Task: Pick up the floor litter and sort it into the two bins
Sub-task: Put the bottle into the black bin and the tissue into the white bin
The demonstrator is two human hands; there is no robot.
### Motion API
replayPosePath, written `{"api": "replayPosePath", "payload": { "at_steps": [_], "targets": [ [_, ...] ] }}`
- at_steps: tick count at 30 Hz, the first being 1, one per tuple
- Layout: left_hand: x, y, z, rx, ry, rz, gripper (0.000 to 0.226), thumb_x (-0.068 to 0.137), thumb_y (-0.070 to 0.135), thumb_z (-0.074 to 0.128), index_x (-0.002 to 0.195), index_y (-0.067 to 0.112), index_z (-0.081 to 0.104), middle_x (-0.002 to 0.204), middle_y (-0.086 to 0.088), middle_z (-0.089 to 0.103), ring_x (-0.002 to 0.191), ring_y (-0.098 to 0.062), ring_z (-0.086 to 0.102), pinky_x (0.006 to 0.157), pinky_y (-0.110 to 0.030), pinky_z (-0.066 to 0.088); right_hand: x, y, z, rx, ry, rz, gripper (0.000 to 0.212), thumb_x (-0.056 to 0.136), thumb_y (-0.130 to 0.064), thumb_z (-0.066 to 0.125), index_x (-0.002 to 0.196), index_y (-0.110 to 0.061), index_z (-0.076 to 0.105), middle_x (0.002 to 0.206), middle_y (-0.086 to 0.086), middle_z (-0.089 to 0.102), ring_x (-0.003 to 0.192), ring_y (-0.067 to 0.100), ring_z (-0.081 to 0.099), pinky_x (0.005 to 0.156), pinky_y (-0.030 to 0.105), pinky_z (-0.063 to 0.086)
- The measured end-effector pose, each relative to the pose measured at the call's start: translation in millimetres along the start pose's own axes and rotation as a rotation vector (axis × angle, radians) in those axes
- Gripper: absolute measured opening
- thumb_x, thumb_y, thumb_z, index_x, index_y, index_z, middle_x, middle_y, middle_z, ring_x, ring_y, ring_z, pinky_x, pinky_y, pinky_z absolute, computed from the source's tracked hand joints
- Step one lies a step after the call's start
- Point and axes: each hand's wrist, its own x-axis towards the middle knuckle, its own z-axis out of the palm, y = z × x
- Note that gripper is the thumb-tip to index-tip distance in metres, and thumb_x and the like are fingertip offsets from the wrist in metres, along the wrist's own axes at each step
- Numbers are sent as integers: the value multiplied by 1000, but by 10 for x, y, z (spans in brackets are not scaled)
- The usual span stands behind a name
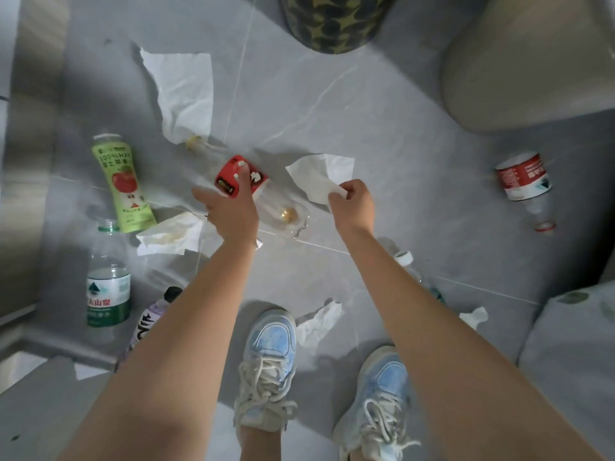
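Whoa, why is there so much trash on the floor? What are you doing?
A person is picking up litter. Their right hand pinches a white tissue, and their left hand reaches over a clear bottle with a red label. More tissues and bottles, such as the green apple juice bottle, lie on the grey floor. A camouflage bin stands ahead.

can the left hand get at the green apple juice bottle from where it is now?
Probably yes. The left hand is open over the red-labelled bottle, and the green apple juice bottle lies flat on bare floor further left. Only a crumpled tissue sits near its base, not across the path.
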Motion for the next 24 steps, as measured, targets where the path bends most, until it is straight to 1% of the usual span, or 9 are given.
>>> {"api": "replayPosePath", "payload": {
  "at_steps": [3,7,9,12,15,17,20,22,24],
  "targets": [
    [202,90,41,-55,26,-29,101,82,63,61,151,11,8,150,-14,37,135,-32,42,107,-39,35,73,-33,-27,27,16,-11,8,82,-4,47,84,-11,49,64,-6,43,55,10,38,38,10,31],
    [409,167,70,-52,-23,1,88,79,57,67,140,7,29,137,-12,48,122,-30,53,101,-37,44,138,-88,-42,58,33,-20,8,83,-4,47,85,-11,49,65,-6,42,55,10,38,42,12,32],
    [411,205,66,-50,-86,48,79,80,46,71,134,3,33,123,-7,52,109,-23,57,90,-27,46,134,-106,-30,68,37,-26,7,83,-4,48,86,-11,49,65,-6,42,55,10,38,41,11,33],
    [242,320,-18,-16,-127,93,73,81,36,74,133,2,36,108,-1,51,97,-18,56,70,-12,37,42,-146,-38,86,65,-27,8,83,-4,48,86,-12,48,66,-6,43,56,10,39,42,12,32],
    [-9,404,-211,-10,-179,149,79,66,42,77,129,7,43,113,-4,52,109,-23,58,89,-26,48,-175,-220,-110,108,89,-31,13,82,-2,48,88,-13,49,68,-6,46,56,10,41,39,9,31],
    [-198,467,-373,-6,-233,193,81,61,42,74,128,10,43,121,-9,50,112,-22,54,97,-33,47,-353,-307,-206,110,91,-32,19,82,-1,48,94,-15,54,72,-8,50,58,9,46,40,8,33],
    [-486,621,-605,-13,-282,337,62,62,35,74,113,17,44,116,-6,49,110,-20,51,100,-36,45,-615,-499,-388,71,84,-46,25,83,-2,48,100,-15,61,78,-10,55,64,5,50,45,5,37],
    [-703,735,-765,-66,-333,406,52,67,24,76,106,24,42,106,1,49,100,-11,55,95,-31,49,-777,-645,-521,72,91,-46,22,82,-4,49,94,-15,63,74,-10,56,63,8,49,47,9,37],
    [-926,849,-904,-95,-378,449,54,71,16,77,112,24,43,105,4,53,98,-7,57,91,-25,49,-926,-799,-658,64,97,-37,14,81,-6,52,83,-17,60,65,-10,51,59,10,44,46,14,34]
  ]
}}
